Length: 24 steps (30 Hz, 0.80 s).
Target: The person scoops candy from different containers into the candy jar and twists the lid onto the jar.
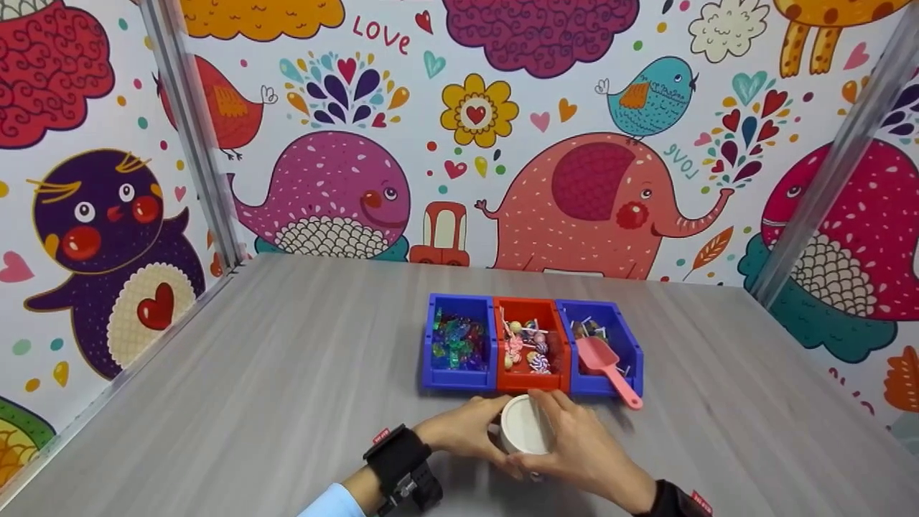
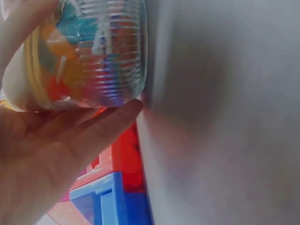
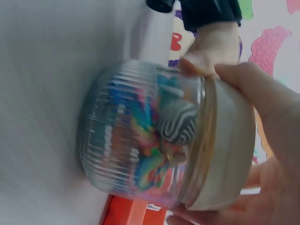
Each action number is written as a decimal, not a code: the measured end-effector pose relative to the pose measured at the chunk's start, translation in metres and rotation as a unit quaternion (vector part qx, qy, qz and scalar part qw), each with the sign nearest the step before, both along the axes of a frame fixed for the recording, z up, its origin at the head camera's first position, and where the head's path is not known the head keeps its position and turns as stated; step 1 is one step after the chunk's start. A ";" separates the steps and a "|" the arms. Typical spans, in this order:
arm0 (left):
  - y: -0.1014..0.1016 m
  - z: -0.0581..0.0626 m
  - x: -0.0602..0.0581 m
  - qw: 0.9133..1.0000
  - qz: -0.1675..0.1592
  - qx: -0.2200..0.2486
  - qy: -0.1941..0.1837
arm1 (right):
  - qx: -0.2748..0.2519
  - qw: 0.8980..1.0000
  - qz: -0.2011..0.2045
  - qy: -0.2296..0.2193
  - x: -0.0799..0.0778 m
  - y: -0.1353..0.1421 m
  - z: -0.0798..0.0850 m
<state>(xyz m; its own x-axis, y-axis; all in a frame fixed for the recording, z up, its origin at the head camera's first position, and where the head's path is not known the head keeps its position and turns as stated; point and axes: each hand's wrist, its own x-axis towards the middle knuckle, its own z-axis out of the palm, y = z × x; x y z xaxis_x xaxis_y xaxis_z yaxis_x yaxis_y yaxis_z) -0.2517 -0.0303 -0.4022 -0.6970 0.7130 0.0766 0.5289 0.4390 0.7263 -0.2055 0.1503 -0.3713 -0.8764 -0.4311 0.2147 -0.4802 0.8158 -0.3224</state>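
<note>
A ribbed clear jar (image 3: 136, 133) filled with colourful candies, some of them lollipops, stands on the table in front of the bins. Its cream-white lid (image 1: 525, 425) is on and faces up toward the head camera. My left hand (image 1: 470, 429) holds the jar's side, with thumb and fingers around the glass (image 2: 105, 56) in the left wrist view. From the right, my right hand (image 1: 585, 441) grips the lid's rim between thumb and fingers. Most of the jar's body is hidden beneath the lid in the head view.
Beyond the hands sit three joined bins: a blue one (image 1: 459, 380) with shiny, gem-like pieces, a red one (image 1: 531, 383) with lollipops, and another blue one (image 1: 632, 352) with candies. A pink scoop (image 1: 599, 352) lies across the right bin, handle toward me. Patterned walls (image 1: 459, 172) enclose the table.
</note>
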 end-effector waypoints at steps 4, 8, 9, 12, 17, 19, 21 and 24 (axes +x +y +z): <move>-0.001 -0.001 0.000 1.000 0.000 -0.005 0.009 | 0.004 0.999 -0.023 -0.043 0.002 -0.004 0.003; -0.001 -0.002 -0.001 1.000 -0.010 0.001 0.018 | -0.024 0.996 0.025 -0.082 -0.004 0.006 0.008; -0.001 -0.003 -0.001 1.000 -0.011 0.004 0.020 | -0.031 0.995 0.046 -0.086 -0.006 0.010 0.009; -0.001 -0.003 -0.002 1.000 -0.015 0.014 0.018 | -0.049 0.988 0.105 -0.098 -0.015 0.021 0.010; -0.001 -0.003 -0.001 1.000 -0.015 0.011 0.020 | -0.064 0.975 0.163 -0.140 -0.027 0.032 0.009; -0.001 -0.003 0.000 1.000 -0.017 0.015 0.013 | -0.064 0.971 0.172 -0.156 -0.029 0.033 0.008; -0.001 -0.002 0.000 1.000 -0.020 0.021 0.005 | -0.058 0.969 0.177 -0.160 -0.029 0.033 0.007; 0.000 -0.002 0.000 0.999 -0.024 0.035 -0.002 | -0.050 0.971 0.173 -0.155 -0.029 0.032 0.006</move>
